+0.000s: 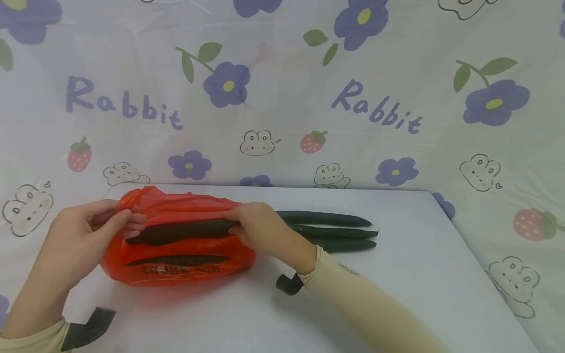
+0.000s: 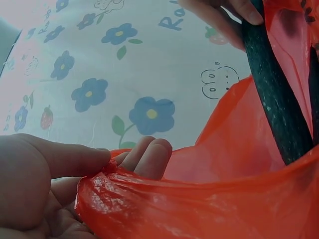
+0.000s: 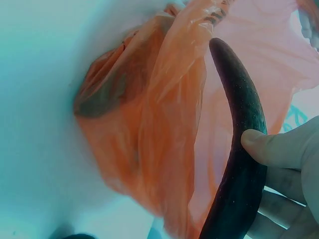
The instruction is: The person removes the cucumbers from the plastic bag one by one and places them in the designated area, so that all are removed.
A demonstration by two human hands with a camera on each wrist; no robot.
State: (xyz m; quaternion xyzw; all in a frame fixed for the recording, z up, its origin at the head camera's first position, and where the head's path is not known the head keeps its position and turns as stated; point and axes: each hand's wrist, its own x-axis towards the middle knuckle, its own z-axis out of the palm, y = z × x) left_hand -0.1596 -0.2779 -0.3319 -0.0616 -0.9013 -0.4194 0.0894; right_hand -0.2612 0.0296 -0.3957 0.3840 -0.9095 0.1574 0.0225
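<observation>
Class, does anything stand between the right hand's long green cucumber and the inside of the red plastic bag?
Nothing visible does. The right hand holds the long green cucumber at the open mouth of the red plastic bag, whose edge the left hand pinches.

A thin, glossy red plastic bag [image 1: 185,249] with dark print sits left of center, its left edge pinched by the left hand [image 1: 84,240]. The right hand [image 1: 262,233] grips a long, dark-green, slightly curved cucumber [image 1: 185,231], near-horizontal at the bag's open mouth, left end lower.
</observation>
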